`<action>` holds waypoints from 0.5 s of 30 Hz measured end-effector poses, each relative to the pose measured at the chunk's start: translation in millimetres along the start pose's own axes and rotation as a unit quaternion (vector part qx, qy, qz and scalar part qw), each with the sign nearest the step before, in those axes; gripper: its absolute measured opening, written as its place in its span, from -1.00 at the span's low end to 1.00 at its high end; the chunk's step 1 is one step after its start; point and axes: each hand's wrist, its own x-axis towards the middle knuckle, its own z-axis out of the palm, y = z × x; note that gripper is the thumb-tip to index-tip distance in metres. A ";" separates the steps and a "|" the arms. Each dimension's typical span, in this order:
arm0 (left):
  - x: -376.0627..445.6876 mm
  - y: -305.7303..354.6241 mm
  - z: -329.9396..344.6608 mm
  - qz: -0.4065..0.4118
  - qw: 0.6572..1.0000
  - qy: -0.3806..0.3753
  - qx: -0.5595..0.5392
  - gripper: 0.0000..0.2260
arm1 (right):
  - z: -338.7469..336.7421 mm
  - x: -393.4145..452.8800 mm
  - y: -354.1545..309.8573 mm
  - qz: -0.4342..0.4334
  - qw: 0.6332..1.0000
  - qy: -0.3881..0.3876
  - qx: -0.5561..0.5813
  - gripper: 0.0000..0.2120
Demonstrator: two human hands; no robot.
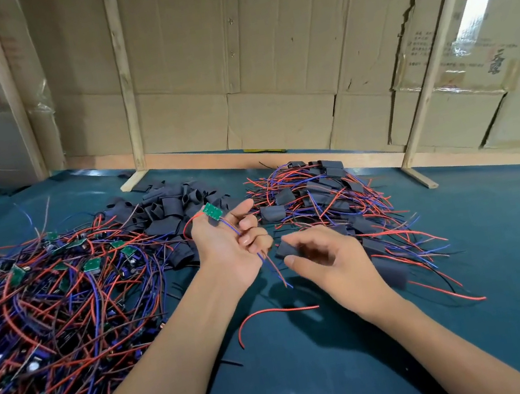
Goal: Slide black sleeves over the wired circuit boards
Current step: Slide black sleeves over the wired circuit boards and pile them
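Left hand [230,241] pinches one green circuit board [212,211] up at the fingertips, its red and blue wires [271,265] trailing down past the palm, probably so the free ends face the sleeve. Right hand [322,257] grips a black sleeve [285,249] just beside those wire ends, mouth not visible. Bare boards [45,301] heaped left, loose sleeves [171,208] behind, sleeved units [324,199] right. Blue mat [316,376] between the forearms gives working room; one stray red wire [271,315] lies there.
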 end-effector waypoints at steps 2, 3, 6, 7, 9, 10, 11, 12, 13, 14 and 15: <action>-1.9 -0.1 0.6 -0.006 0.998 -0.024 -0.052 -0.32 | 0.3 -1.6 -2.4 -0.015 0.999 -0.025 -0.015 -0.79; -3.6 0.2 1.7 -0.004 0.996 -0.040 -0.080 -0.33 | 0.0 -1.9 -3.5 -0.022 0.999 -0.024 -0.014 -0.80; -8.3 3.0 5.9 0.047 0.988 -0.064 -0.133 -0.38 | -2.8 -1.7 -5.1 -0.034 0.999 -0.009 0.005 -0.79; -9.8 4.5 7.0 0.065 0.986 -0.063 -0.138 -0.39 | -4.1 -1.7 -4.8 -0.036 0.999 -0.008 0.010 -0.78; -11.7 7.9 8.0 0.089 0.984 -0.056 -0.144 -0.41 | -5.2 -2.1 -3.6 -0.040 0.999 -0.007 0.016 -0.76; -12.1 9.4 7.9 0.094 0.983 -0.052 -0.146 -0.41 | -4.7 -2.4 -2.9 -0.038 0.999 -0.008 0.023 -0.75; -12.3 10.7 7.5 0.098 0.983 -0.047 -0.147 -0.42 | -3.7 -2.4 -2.6 -0.033 0.999 -0.010 0.036 -0.72; -12.1 11.7 7.0 0.100 0.983 -0.044 -0.148 -0.43 | -2.1 -2.8 -2.6 -0.025 0.998 -0.011 0.053 -0.67; -11.8 12.5 6.6 0.102 0.982 -0.043 -0.153 -0.43 | -0.5 -2.9 -2.8 -0.015 0.997 -0.012 0.070 -0.63; -11.6 13.6 6.2 0.103 0.980 -0.045 -0.165 -0.44 | 0.9 -3.0 -2.7 -0.007 0.996 -0.013 0.085 -0.60; -11.3 14.9 5.5 0.103 0.977 -0.050 -0.182 -0.44 | 1.7 -3.0 -2.4 -0.002 0.995 -0.014 0.095 -0.58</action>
